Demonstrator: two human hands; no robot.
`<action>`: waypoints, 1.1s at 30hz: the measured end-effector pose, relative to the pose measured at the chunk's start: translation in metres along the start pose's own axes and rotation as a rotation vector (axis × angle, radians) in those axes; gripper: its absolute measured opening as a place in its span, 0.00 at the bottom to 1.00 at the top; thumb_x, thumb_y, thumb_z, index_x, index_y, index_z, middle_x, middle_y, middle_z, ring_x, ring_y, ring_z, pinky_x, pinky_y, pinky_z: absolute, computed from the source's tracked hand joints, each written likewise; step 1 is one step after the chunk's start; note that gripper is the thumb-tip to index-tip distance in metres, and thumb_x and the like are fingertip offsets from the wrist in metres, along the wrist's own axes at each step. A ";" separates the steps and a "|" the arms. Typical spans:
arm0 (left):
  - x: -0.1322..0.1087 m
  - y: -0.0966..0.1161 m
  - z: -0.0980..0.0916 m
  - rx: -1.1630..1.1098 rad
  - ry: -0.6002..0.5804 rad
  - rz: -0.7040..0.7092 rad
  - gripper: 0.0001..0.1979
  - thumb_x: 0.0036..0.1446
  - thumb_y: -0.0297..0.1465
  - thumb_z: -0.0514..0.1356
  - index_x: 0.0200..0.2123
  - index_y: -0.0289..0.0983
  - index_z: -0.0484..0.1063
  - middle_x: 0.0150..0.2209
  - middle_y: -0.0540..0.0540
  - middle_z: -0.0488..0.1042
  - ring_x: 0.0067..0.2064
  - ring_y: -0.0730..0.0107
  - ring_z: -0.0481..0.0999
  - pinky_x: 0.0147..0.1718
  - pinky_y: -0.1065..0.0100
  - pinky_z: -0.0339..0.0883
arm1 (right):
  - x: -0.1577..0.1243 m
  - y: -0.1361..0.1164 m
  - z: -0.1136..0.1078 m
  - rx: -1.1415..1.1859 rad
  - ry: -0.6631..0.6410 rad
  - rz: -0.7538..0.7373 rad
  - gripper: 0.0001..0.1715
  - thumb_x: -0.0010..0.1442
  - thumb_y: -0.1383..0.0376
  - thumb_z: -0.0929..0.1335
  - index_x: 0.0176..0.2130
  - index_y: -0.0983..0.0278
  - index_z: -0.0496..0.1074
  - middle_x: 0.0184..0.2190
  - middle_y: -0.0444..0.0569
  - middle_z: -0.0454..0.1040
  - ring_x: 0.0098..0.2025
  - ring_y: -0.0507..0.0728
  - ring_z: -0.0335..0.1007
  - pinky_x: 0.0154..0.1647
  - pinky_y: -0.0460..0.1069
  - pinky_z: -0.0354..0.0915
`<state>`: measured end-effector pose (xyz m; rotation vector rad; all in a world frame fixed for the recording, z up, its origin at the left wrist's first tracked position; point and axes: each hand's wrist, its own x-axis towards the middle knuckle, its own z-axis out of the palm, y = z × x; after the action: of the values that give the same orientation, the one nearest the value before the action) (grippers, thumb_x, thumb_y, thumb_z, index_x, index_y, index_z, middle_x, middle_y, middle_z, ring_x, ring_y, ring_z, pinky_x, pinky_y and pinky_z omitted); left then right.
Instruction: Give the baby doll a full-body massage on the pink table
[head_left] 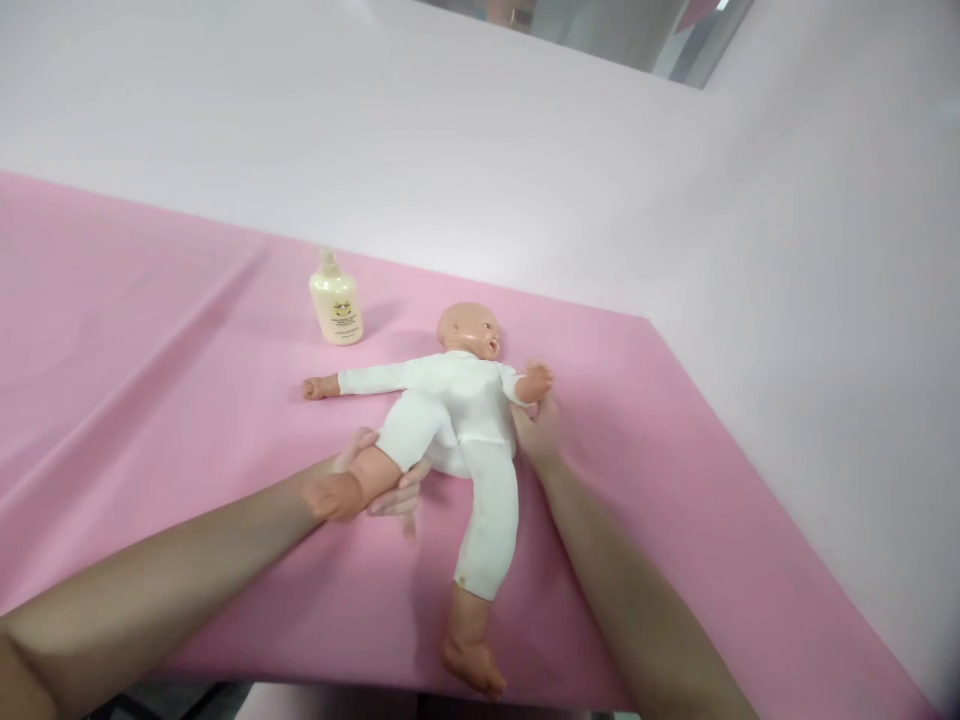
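A baby doll [476, 400] with a white cloth body lies on its back on the pink cloth, its head turned to the right. My left hand [397, 490] is wrapped round the doll's lower leg on the left side, which is bent and raised; the doll's foot hides part of my wrist. At the doll's right side, my right hand [536, 430] touches the body beneath the arm, its fingers mostly hidden by the doll. The doll's other leg lies stretched toward the front edge.
A cream-coloured pump bottle [337, 305] stands behind the doll's outstretched arm. The pink cloth [187, 370] covers the table and has folds on the left. White walls rise behind and at the right, with a window [600, 35] at the top.
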<state>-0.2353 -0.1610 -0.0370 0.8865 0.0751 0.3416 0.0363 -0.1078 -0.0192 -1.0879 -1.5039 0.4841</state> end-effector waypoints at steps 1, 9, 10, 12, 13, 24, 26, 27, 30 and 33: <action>0.000 0.003 0.001 -0.024 -0.028 -0.013 0.34 0.40 0.66 0.58 0.28 0.40 0.68 0.13 0.51 0.65 0.17 0.70 0.60 0.39 0.46 0.77 | -0.001 0.000 0.001 -0.063 -0.060 -0.067 0.24 0.58 0.60 0.69 0.54 0.61 0.73 0.55 0.52 0.73 0.60 0.60 0.67 0.68 0.59 0.61; 0.006 0.000 0.009 -0.036 -0.157 -0.040 0.32 0.45 0.60 0.61 0.36 0.36 0.71 0.21 0.47 0.71 0.21 0.68 0.65 0.35 0.54 0.76 | -0.003 0.000 0.003 -0.125 -0.068 -0.070 0.19 0.56 0.62 0.70 0.48 0.57 0.77 0.49 0.48 0.76 0.55 0.58 0.71 0.65 0.58 0.64; 0.006 -0.001 0.008 -0.019 -0.236 -0.083 0.32 0.44 0.59 0.62 0.37 0.36 0.72 0.22 0.46 0.72 0.21 0.66 0.68 0.34 0.55 0.76 | -0.002 0.000 0.003 -0.070 -0.023 0.005 0.19 0.56 0.61 0.70 0.49 0.58 0.76 0.49 0.49 0.76 0.55 0.58 0.71 0.64 0.58 0.65; 0.006 0.001 0.009 0.009 -0.441 -0.213 0.31 0.43 0.56 0.67 0.40 0.36 0.75 0.24 0.42 0.76 0.23 0.59 0.74 0.34 0.53 0.77 | 0.001 0.002 0.003 0.051 0.069 0.143 0.23 0.55 0.61 0.70 0.51 0.61 0.73 0.50 0.51 0.76 0.55 0.59 0.71 0.63 0.57 0.66; 0.007 0.003 0.010 0.017 -0.531 -0.278 0.31 0.43 0.53 0.68 0.42 0.36 0.76 0.25 0.40 0.78 0.24 0.55 0.77 0.34 0.52 0.77 | 0.003 0.003 0.002 0.100 0.109 0.192 0.26 0.54 0.61 0.69 0.53 0.62 0.71 0.50 0.52 0.75 0.56 0.59 0.70 0.62 0.57 0.67; 0.016 0.016 0.029 0.429 -0.523 -0.312 0.22 0.50 0.32 0.70 0.50 0.38 0.78 0.40 0.40 0.82 0.43 0.50 0.84 0.39 0.59 0.81 | 0.015 0.035 -0.007 0.341 0.240 0.414 0.39 0.55 0.61 0.64 0.65 0.57 0.54 0.58 0.54 0.66 0.54 0.57 0.72 0.53 0.56 0.75; 0.016 0.017 0.029 0.439 -0.495 -0.298 0.22 0.48 0.32 0.71 0.49 0.38 0.79 0.40 0.41 0.82 0.42 0.49 0.84 0.40 0.59 0.81 | 0.014 0.035 -0.006 0.304 0.210 0.380 0.39 0.56 0.60 0.63 0.66 0.56 0.54 0.59 0.54 0.65 0.55 0.56 0.71 0.53 0.56 0.75; 0.015 0.017 0.030 0.450 -0.472 -0.281 0.22 0.47 0.32 0.72 0.48 0.38 0.79 0.40 0.41 0.82 0.42 0.49 0.84 0.40 0.59 0.80 | 0.014 0.035 -0.006 0.292 0.215 0.370 0.39 0.56 0.60 0.63 0.66 0.56 0.54 0.59 0.54 0.65 0.56 0.56 0.70 0.53 0.55 0.75; 0.014 0.017 0.029 0.482 -0.434 -0.276 0.23 0.49 0.37 0.72 0.49 0.38 0.79 0.40 0.41 0.82 0.42 0.50 0.83 0.42 0.60 0.79 | 0.014 0.035 -0.005 0.319 0.266 0.375 0.42 0.55 0.61 0.64 0.66 0.57 0.52 0.60 0.54 0.65 0.56 0.56 0.71 0.55 0.56 0.74; 0.013 0.016 0.028 0.510 -0.416 -0.292 0.25 0.50 0.41 0.72 0.51 0.37 0.79 0.40 0.41 0.81 0.44 0.50 0.83 0.42 0.60 0.79 | 0.015 0.034 -0.003 0.398 0.296 0.458 0.43 0.53 0.62 0.66 0.65 0.58 0.53 0.61 0.54 0.66 0.56 0.56 0.72 0.57 0.58 0.72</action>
<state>-0.2217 -0.1686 -0.0063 1.4156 -0.0983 -0.1500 0.0526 -0.0798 -0.0375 -1.1234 -0.8482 0.8577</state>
